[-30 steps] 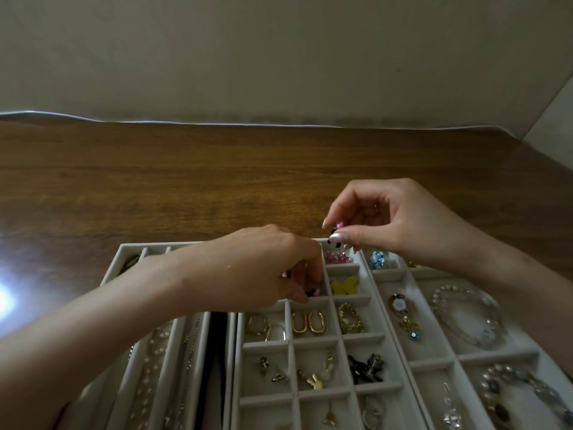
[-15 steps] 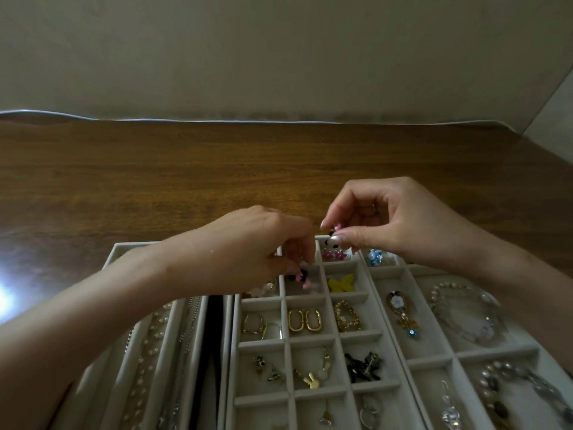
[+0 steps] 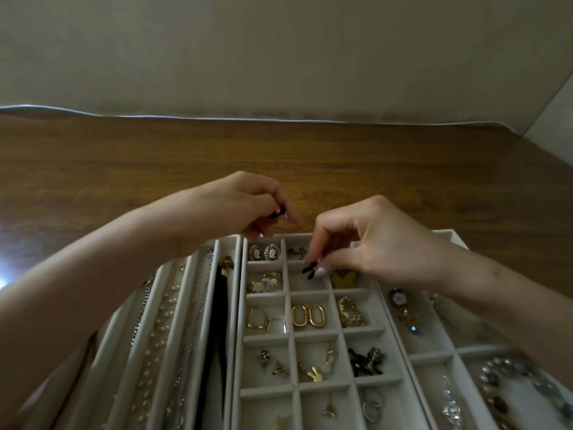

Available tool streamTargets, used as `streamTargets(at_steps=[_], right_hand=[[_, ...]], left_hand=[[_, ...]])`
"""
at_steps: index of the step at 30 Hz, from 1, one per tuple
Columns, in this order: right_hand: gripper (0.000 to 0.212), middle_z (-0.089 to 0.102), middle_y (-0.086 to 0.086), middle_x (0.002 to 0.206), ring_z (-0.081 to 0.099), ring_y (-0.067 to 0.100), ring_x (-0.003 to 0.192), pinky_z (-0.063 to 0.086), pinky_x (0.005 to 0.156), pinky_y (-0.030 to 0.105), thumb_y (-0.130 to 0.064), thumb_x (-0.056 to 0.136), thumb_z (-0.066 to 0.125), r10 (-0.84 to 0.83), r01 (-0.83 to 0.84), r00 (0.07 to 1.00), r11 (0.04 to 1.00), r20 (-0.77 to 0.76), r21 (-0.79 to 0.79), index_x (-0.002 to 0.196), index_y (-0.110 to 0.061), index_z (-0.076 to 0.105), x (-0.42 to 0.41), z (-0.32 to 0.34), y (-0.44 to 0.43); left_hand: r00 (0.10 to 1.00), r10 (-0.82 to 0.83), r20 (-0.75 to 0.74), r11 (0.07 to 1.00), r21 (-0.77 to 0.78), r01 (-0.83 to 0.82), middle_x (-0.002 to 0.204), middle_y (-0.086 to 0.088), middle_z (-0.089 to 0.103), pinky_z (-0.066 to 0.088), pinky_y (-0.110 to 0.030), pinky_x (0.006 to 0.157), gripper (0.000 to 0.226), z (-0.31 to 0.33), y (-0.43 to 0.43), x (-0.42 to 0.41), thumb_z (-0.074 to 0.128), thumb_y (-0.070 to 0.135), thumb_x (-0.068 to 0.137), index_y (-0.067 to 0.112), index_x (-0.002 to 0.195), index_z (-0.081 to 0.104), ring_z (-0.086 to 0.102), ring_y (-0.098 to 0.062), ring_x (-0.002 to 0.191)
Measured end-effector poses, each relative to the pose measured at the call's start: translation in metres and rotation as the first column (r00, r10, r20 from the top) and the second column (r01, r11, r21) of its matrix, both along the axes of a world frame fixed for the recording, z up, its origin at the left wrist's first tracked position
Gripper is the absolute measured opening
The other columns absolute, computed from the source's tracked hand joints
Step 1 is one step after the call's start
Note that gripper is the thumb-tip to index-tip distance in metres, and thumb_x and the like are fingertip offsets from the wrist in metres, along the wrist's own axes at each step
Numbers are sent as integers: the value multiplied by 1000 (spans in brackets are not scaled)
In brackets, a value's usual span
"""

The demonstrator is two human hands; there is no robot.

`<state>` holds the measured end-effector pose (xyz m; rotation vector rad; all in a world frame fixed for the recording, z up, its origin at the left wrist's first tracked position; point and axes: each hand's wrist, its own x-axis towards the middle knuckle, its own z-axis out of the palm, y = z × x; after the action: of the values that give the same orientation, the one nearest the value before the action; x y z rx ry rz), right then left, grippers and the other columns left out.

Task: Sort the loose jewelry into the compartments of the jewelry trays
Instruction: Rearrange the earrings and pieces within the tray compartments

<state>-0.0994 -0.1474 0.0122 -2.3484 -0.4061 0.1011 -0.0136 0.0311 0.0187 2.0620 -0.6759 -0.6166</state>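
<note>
The left hand is hovering above the far edge of the middle tray, its curled fingers pinching a small dark piece with a pink spot. The right hand is hanging over the same tray near its far edge. Its thumb and forefinger are pinching a small black piece at the middle cell of the second row; whether the piece is touching the cell floor cannot be told. A yellow butterfly is lying in the next cell toward the right edge. Cameo earrings are sitting in the far left corner cell, and gold hoops are lying a row nearer. Chains are filling the long slots of the left tray. A bracelet is lying in the right tray. All three trays are sitting on a wooden table.
</note>
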Motion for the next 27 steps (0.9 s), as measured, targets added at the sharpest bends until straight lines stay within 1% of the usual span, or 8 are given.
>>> streamTargets(at_steps=[3, 7, 10, 13, 15, 18, 21, 27], right_hand=[[19, 70, -8, 81, 66, 0, 78, 55, 73, 21, -1, 76, 74, 26, -24, 999, 995, 25, -99, 80, -19, 71, 0, 1, 6], [24, 67, -10, 81, 64, -2, 77, 53, 70, 17, 3, 79, 70, 70, -71, 997, 975, -13, -209, 84, -20, 67, 0, 6, 12], [28, 65, -9, 83, 62, -1, 77, 55, 72, 24, 4, 81, 65, 86, -97, 995, 942, -48, -320, 85, -23, 63, 2, 7, 17], [33, 61, -10, 87, 59, 0, 78, 53, 73, 26, 3, 82, 62, 116, -122, 992, 897, -40, -425, 84, -29, 55, 2, 8, 22], [32, 60, -10, 89, 57, 2, 82, 51, 79, 29, -2, 83, 63, 142, -123, 990, 861, 0, -494, 82, -32, 51, 1, 7, 24], [21, 59, -13, 92, 51, 6, 96, 40, 90, 26, -13, 85, 64, 206, -114, 974, 806, 96, -580, 84, -33, 56, -2, 5, 25], [11, 52, -13, 94, 45, 7, 98, 25, 82, 22, -19, 87, 62, 243, -102, 960, 767, 139, -634, 90, -29, 64, -3, 3, 24], [12, 56, -8, 93, 49, 11, 94, 28, 80, 25, -16, 86, 64, 219, -73, 962, 784, 165, -616, 91, -26, 69, -1, -1, 24]], left_hand=[[993, -33, -113, 996, -86, 23, 66, 5, 60, 46, -23, 61, 41, 1, 2, 2, 40, 3, 94, 20, 77, 73, 52, -8, 63], [970, -87, -229, 986, -159, 51, 74, 1, 62, 45, -21, 63, 31, 5, 2, 0, 38, 1, 94, 8, 94, 67, 52, -8, 67], [950, -106, -293, 976, -215, 43, 77, -2, 63, 48, -19, 60, 30, 7, 1, 0, 36, -2, 94, 4, 97, 65, 55, -7, 66], [946, -91, -311, 971, -237, 16, 82, -6, 65, 51, -16, 59, 30, 8, 1, -1, 36, -2, 94, 2, 102, 65, 59, -9, 69], [948, -82, -308, 973, -230, 9, 85, -6, 66, 51, -16, 60, 28, 8, 1, -1, 39, 3, 95, 2, 103, 65, 60, -11, 73], [958, -51, -283, 980, -199, -7, 85, -4, 68, 52, -16, 60, 26, 7, 2, 0, 42, 12, 96, 5, 104, 66, 61, -10, 74], [958, -20, -286, 978, -202, -40, 86, -5, 68, 54, -18, 66, 23, 7, 3, 3, 47, 13, 94, 4, 104, 66, 62, -9, 72], [967, -18, -254, 978, -203, -35, 89, -5, 71, 55, -23, 75, 31, 5, 5, 5, 61, 26, 74, 10, 99, 68, 66, -11, 78]])
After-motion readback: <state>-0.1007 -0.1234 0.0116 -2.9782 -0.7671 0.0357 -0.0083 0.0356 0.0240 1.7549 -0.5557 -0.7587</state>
